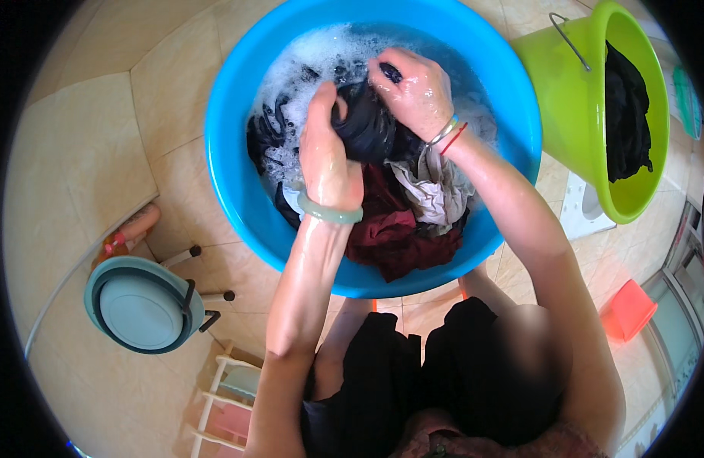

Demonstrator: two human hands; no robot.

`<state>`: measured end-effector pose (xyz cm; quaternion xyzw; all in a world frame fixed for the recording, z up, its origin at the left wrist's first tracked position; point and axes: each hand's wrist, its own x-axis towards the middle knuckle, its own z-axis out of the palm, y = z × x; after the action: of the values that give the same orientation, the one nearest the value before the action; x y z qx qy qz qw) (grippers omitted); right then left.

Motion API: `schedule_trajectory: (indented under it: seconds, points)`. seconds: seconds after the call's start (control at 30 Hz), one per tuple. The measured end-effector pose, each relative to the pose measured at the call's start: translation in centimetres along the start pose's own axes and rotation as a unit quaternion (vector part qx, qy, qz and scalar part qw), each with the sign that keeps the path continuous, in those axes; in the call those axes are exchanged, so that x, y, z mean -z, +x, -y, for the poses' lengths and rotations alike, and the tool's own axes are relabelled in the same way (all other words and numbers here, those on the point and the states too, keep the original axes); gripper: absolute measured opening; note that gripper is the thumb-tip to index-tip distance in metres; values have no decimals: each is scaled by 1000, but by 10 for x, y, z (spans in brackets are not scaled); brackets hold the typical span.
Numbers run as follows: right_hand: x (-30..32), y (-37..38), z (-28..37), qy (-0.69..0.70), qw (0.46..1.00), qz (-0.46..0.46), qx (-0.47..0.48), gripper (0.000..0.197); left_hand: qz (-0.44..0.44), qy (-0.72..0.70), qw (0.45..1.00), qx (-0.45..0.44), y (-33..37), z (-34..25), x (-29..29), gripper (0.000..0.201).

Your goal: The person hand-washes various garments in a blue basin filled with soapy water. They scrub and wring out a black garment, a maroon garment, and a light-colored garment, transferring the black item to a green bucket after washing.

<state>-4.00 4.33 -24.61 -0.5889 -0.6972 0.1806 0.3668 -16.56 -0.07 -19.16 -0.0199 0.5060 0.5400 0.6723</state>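
Note:
Both my hands are over a big blue basin (219,164) of sudsy water, gripping one wet dark garment (361,126) between them. My left hand (325,149), with a pale green bangle at the wrist, is closed on its left side. On the other side my right hand (414,91) is clenched in a fist, and a bit of dark cloth pokes out between its fingers. Below the hands, a maroon garment (390,229) and a whitish garment (431,191) lie heaped in the basin. More dark cloth (268,137) soaks among the foam (310,65) at the left.
At the upper right a lime green bucket (562,99) leans with black cloth (625,114) inside. A grey-blue folding basin (140,313) is at the left. A white rack (214,397) stands at the lower left. An orange-red container (628,309) sits on the tiled floor at the right.

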Motion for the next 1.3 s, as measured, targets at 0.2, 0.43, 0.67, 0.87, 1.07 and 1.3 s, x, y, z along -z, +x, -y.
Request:
schedule_trajectory:
  seconds: [0.2, 0.43, 0.67, 0.87, 1.07, 1.3]
  points:
    - [-9, -7, -72, 79, 993, -13, -83, 39, 99, 114, 984, -92, 26, -13, 32, 64]
    - [-15, -34, -88, -204, 947, 244, -36, 56, 82, 43, 996, 10, 18, 9, 38, 72]
    - [-24, -15, -82, -111, 984, 36, -132, 53, 77, -31, 992, 95, -2, 26, 23, 82]
    - [57, -10, 35, 273, 957, 85, -53, 49, 127, -41, 980, 146, 4, 25, 27, 101]
    - [124, -41, 88, 305, 938, 159, 39, 47, 198, -129, 951, 199, 1, 9, 14, 56]
    - [109, -17, 35, 314, 930, 44, -185, 40, 84, -5, 993, 86, -17, 35, 36, 27]
